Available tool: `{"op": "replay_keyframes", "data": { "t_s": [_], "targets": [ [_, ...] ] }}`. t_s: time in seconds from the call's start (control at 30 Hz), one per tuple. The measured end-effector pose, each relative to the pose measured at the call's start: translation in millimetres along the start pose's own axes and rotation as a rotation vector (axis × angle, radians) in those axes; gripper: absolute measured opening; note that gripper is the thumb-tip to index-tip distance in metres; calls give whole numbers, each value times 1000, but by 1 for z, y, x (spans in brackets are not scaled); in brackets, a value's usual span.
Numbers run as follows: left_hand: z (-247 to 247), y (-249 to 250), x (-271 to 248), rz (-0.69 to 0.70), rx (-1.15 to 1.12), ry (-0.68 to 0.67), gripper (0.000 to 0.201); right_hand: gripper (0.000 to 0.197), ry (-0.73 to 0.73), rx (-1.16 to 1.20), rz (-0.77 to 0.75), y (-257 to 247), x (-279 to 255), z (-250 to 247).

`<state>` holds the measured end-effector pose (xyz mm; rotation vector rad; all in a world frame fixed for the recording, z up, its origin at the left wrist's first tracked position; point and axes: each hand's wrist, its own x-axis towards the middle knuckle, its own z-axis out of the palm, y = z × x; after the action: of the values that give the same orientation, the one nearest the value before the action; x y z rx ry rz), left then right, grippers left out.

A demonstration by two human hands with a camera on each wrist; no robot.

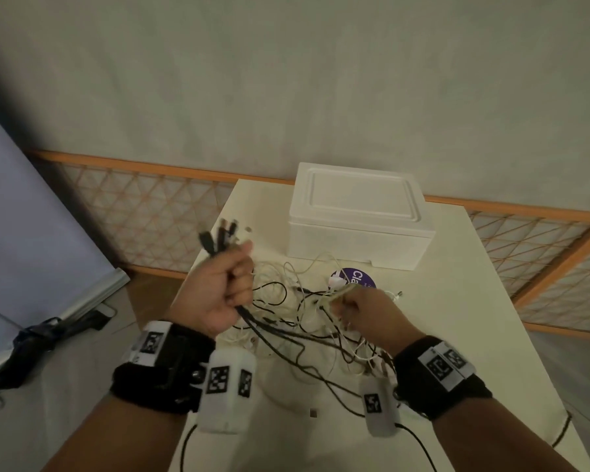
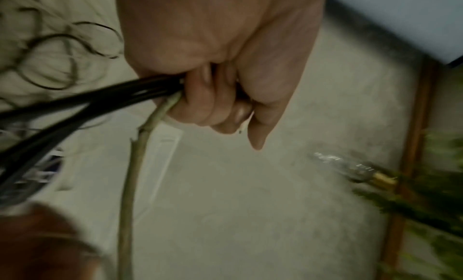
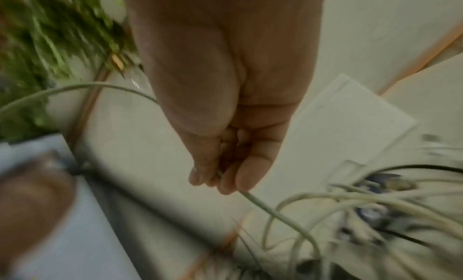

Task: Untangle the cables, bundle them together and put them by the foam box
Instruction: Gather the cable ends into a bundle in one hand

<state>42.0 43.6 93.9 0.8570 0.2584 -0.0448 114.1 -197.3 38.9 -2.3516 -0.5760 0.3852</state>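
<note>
My left hand point(image 1: 230, 284) is raised above the table's left edge, its fist wrapped round a bunch of black cables point(image 1: 269, 330) whose plugs point(image 1: 218, 236) stick up above the knuckles. The left wrist view shows that fist point(image 2: 213, 98) gripping the black cables point(image 2: 82, 104) and one pale cable point(image 2: 135, 165). My right hand point(image 1: 358, 306) pinches a white cable point(image 1: 341, 291) over the tangle point(image 1: 307, 321) of black and white cables on the table. Between the fingertips point(image 3: 225, 183) of that hand runs the white cable point(image 3: 270, 211). The white foam box point(image 1: 358, 219) stands closed at the table's far side.
The cream table point(image 1: 457, 301) ends close on the left and right. A purple round label point(image 1: 356, 279) lies just in front of the box, under some cables. A wooden lattice rail point(image 1: 143, 206) runs behind the table. Dark straps point(image 1: 45, 338) lie on the floor at left.
</note>
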Motion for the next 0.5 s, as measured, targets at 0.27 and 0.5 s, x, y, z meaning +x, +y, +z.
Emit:
{"op": "replay_keyframes", "data": {
  "t_s": [0.27,0.5],
  "targets": [
    [43,-71,20,-160,565,0,23,18,164,473,-258,-75,-6,-37],
    [55,-53,28,-8,305,100,8,44,446,556,-243,-39,1,-13]
  ]
}}
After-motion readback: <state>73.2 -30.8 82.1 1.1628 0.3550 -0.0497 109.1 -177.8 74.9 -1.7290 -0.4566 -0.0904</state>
